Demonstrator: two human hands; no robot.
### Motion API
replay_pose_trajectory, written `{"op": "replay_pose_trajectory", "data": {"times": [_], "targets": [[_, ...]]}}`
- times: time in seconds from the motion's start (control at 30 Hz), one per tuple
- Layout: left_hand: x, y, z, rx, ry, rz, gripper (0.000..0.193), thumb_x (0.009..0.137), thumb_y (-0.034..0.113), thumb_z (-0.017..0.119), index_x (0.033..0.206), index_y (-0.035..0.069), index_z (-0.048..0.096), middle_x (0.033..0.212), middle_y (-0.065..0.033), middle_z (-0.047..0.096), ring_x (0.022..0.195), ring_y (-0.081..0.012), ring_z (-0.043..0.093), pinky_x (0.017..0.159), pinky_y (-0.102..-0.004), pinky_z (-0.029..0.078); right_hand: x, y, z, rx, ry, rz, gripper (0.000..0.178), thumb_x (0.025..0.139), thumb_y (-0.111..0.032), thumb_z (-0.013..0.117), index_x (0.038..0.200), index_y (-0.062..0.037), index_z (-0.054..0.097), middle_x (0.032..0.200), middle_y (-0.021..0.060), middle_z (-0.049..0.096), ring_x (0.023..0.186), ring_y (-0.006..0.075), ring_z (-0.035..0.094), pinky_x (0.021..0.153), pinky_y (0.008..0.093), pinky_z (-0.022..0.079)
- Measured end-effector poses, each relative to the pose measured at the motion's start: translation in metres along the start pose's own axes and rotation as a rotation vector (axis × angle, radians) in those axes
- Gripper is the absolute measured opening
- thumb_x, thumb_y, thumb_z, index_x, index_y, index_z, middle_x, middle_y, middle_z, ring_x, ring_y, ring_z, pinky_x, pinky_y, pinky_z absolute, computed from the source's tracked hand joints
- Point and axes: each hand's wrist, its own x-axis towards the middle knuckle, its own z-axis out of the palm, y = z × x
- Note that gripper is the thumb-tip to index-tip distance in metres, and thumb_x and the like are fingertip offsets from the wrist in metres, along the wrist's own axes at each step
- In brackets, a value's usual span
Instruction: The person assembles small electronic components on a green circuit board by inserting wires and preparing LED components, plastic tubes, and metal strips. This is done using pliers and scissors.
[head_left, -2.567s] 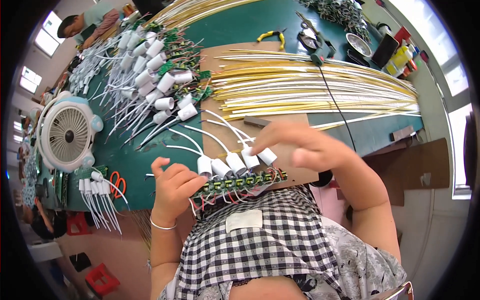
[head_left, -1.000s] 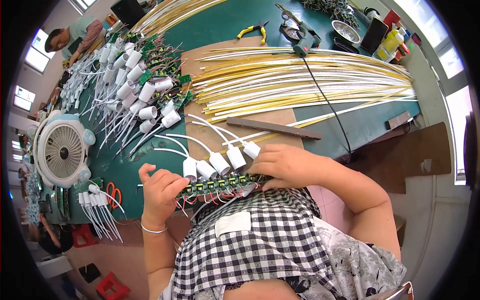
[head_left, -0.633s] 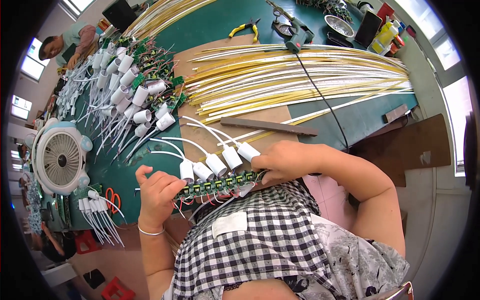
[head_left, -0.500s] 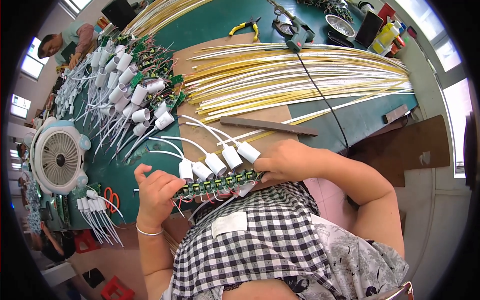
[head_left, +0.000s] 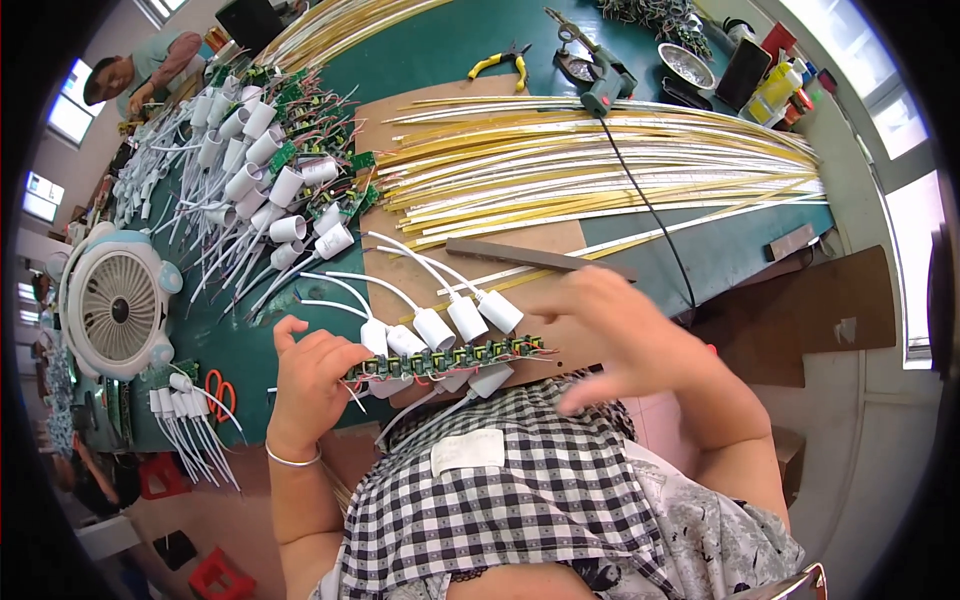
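Note:
A row of small green circuit boards [head_left: 460,361] lies side by side at the table's front edge, just beyond my checked apron. White plastic cylinders with white cables [head_left: 434,328] sit along its far side, and more white cylinders [head_left: 490,380] show on its near side. My left hand [head_left: 318,372] is closed on the left end of the row, with thumb and fingers at the outermost board. Off the row's right end, my right hand [head_left: 630,345] is held apart from it, slightly blurred, thumb and fingers spread and holding nothing.
A brown bar [head_left: 530,256] lies beyond the cylinders, near long yellow and white strips [head_left: 600,170]. Piled cylinders with boards [head_left: 260,170] and a fan [head_left: 120,308] stand at left. Yellow-handled pliers [head_left: 500,66], a corded green tool [head_left: 606,88] and orange scissors [head_left: 221,394] lie about.
My right hand has let go of the row's right end and moved right, its fingers opening. My left hand stays on the left end. The boards now show more from above.

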Motion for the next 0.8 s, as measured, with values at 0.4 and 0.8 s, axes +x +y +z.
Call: {"op": "replay_pose_trajectory", "data": {"times": [0.4,0.8], "targets": [[-0.004,0.007,0.0,0.015,-0.014,-0.008,0.021,0.064,0.001,0.064,0.078,0.016,0.06,0.067,0.0044,0.057,0.065,-0.0153,0.054,0.083,-0.0396,0.03,-0.01,-0.002,0.001,0.213,0.07,-0.075,0.027,0.074,-0.032,0.071,0.074,-0.0103,0.055,0.069,0.0012,0.053,0.077,0.02,0.051,0.073,0.0338,0.038],[-0.012,0.005,0.008,0.018,0.067,0.034,0.018,0.068,0.0,0.059,0.078,0.015,0.06,0.068,0.003,0.058,0.066,-0.0152,0.055,0.085,-0.0403,0.029,-0.058,0.029,0.052,-0.238,-0.007,0.239,0.028,0.071,-0.008,0.067,0.097,-0.0104,0.058,0.097,0.0056,0.055,0.088,0.0258,0.05,0.077,0.0375,0.039]]}}
